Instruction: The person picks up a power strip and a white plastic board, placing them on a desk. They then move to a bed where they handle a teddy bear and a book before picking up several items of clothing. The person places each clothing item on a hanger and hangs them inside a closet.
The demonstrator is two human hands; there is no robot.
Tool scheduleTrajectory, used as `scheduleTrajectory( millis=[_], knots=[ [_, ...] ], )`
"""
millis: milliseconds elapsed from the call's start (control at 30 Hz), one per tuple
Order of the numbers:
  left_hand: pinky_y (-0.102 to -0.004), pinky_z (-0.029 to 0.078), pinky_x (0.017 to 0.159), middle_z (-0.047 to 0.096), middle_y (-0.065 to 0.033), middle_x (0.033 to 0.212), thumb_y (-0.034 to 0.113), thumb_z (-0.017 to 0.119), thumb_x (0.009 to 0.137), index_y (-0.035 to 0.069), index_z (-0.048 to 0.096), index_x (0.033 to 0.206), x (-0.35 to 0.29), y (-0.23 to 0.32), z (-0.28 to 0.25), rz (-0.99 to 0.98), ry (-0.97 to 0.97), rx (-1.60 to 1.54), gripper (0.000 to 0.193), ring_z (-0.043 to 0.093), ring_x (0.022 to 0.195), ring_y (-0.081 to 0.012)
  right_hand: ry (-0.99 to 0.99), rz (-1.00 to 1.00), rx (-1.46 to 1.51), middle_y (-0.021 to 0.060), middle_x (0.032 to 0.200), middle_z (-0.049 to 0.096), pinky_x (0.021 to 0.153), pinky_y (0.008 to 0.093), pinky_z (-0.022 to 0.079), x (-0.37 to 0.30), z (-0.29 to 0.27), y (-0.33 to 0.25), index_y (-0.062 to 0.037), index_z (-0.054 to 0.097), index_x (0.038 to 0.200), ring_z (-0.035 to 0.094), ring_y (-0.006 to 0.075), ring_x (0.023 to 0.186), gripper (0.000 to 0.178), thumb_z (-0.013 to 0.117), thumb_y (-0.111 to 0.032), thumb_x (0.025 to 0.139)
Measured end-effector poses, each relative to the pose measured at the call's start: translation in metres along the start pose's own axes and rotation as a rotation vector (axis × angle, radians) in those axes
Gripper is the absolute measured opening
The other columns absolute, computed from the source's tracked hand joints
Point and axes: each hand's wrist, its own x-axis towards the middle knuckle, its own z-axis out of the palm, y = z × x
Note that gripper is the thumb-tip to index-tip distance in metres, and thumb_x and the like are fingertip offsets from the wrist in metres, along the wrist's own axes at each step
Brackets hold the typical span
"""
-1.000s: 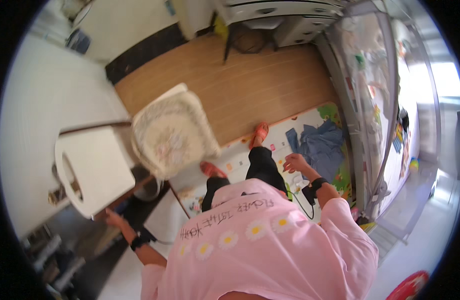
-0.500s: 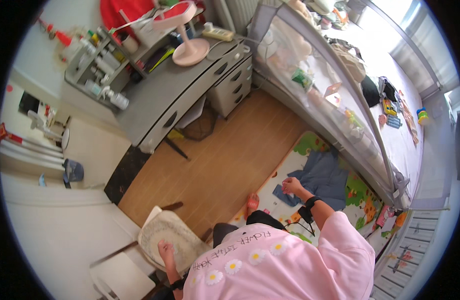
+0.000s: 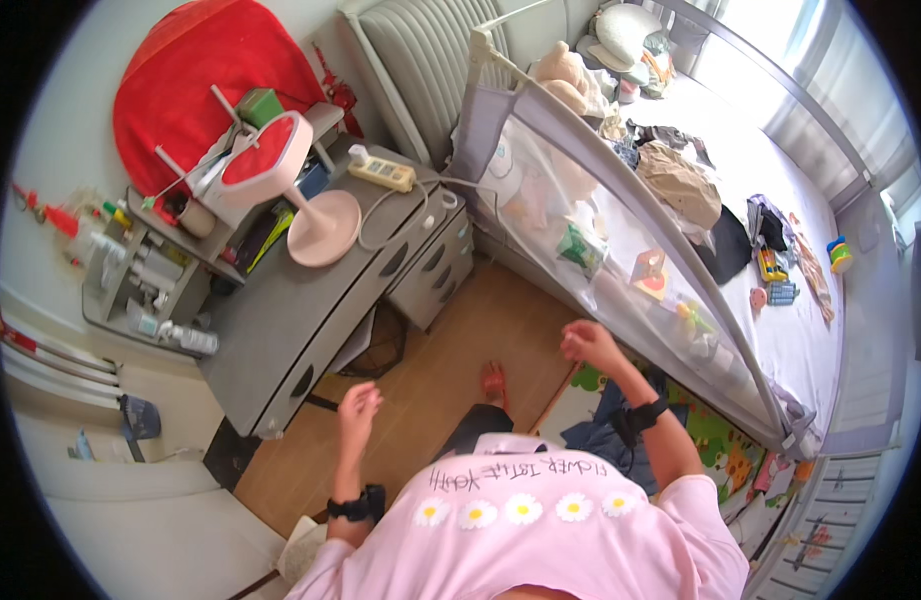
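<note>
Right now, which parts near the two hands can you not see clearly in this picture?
Head view only:
- Left hand: palm side is turned away, so the hand looks empty but this is not sure.
- Right hand: fingers are curled, hiding whether they hold something small.
- Blue cloth on the play mat: mostly hidden behind the right forearm.
- Legs and one foot: covered by the pink shirt.

A lived-in bedroom of a home: a wide bed [image 3: 781, 250] with a mesh guard rail [image 3: 621, 230] carries scattered clothes, small toys and a stuffed bear [image 3: 561, 65]. Against the wall stands a grey desk [image 3: 311, 310] with drawers, a pink table mirror [image 3: 291, 190] and a power strip [image 3: 381, 172]. A colourful play mat [image 3: 721, 440] covers the wooden floor [image 3: 431, 400] beside the bed.
</note>
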Motion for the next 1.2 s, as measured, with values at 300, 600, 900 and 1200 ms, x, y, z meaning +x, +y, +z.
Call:
scheduleTrajectory(
  millis=[300,600,900,1200],
  knots=[
    [-0.0221,0.045,0.067,0.054,-0.0068,0.095,0.004,0.051,0.082,0.0,0.049,0.105,0.208,0.166,0.183,0.348,-0.367,-0.011,0.024,0.056,0.082,-0.012,0.163,-0.603,-0.491,0.0107,0.084,0.058,0.066,0.0288,0.046,0.154,-0.056,-0.237,-0.0018,0.053,0.099,0.057,0.019,0.077,0.021,0.055,-0.012,0.08],
    [-0.0271,0.032,0.092,0.041,-0.011,0.118,0.013,0.045,0.088,0.0,0.035,0.121,0.358,0.248,0.275,0.58,-0.024,-0.17,0.037,0.04,0.112,-0.0178,0.118,-0.876,-0.696,0.0181,0.111,0.046,0.086,0.0332,0.036,0.333,-0.083,-0.309,-0.0009,0.036,0.12,0.046,0.0286,0.103,0.052,0.058,-0.02,0.077],
    [-0.0259,0.029,0.094,0.044,-0.0065,0.121,0.019,0.045,0.089,0.0,0.041,0.121,0.459,0.287,0.289,0.654,-0.051,-0.298,0.038,0.041,0.109,-0.0135,-0.241,-0.573,-0.096,0.017,0.101,0.051,0.081,0.032,0.039,0.404,-0.055,-0.335,0.0005,0.05,0.103,0.051,0.0288,0.094,0.034,0.059,-0.011,0.073],
    [-0.0241,0.036,0.086,0.051,-0.0005,0.103,0.016,0.051,0.086,0.001,0.046,0.111,0.473,0.293,0.293,0.46,-0.476,-0.659,0.031,0.045,0.098,-0.009,-0.172,-0.483,0.039,0.0034,0.1,0.049,0.082,0.0228,0.039,0.392,-0.053,-0.343,-0.0006,0.045,0.105,0.047,0.0106,0.097,0.03,0.056,0.0,0.077]
  ],
)
